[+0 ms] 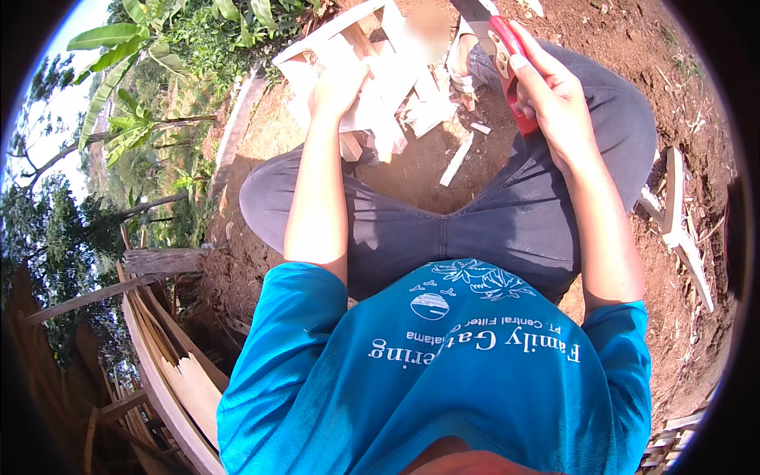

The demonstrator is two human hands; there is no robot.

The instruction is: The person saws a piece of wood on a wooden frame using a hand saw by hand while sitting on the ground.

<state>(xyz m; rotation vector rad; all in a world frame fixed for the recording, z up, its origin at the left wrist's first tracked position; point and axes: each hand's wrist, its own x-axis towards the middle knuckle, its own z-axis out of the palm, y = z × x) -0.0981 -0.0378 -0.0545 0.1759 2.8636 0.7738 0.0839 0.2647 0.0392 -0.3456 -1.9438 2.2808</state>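
Observation:
My right hand [550, 91] is wrapped around the red handle [507, 59] of what looks like a hand saw, above my right knee. Metal bolts show on the handle. Only a short part of its grey blade [475, 9] shows at the top edge; no teeth can be seen. My left hand [339, 85] is closed at a pale wooden frame [392, 75] on the ground before me. Glare washes out its fingers, though they look curled over the wood. Slats and boards of the frame stand at angles. A round blurred patch hides part of its far side.
My bent legs [475, 229] surround the work spot on bare soil [404, 178]. A thin wood strip [457, 160] and chips lie between them. Split wood [677, 229] lies at the right. Long boards [178, 372] lean at the lower left, below a weathered post [166, 261].

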